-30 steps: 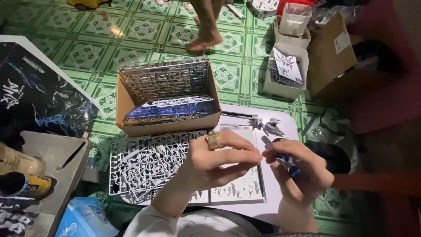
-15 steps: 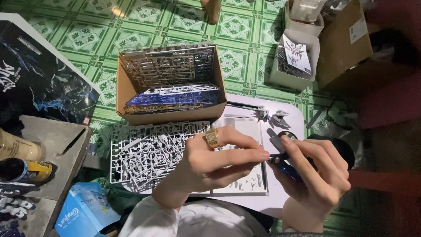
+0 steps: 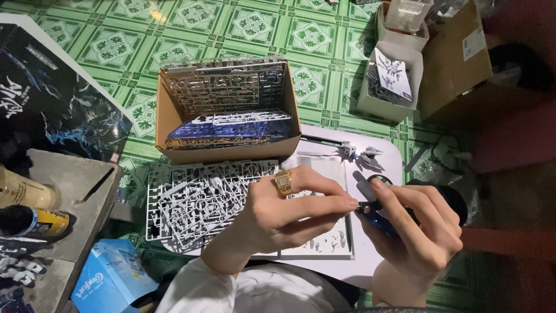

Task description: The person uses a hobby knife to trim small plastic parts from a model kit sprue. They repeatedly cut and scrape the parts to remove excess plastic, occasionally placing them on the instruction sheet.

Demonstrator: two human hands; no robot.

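From the head view, your left hand [image 3: 289,217], wearing a gold ring [image 3: 283,182], is pinching a tiny part at its fingertips, too small to make out. Your right hand [image 3: 414,229] is grasping a blue tool [image 3: 379,219], its tip meeting that pinch. Both are hovering over the white desk [image 3: 385,156], beside a grey sprue [image 3: 200,203]. A cardboard box [image 3: 229,113] is sitting behind on the floor.

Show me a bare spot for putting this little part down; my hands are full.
Bare white tabletop shows between the small grey pieces and your right hand. Left of your left hand, the grey parts frame and cardboard box crowd everything.
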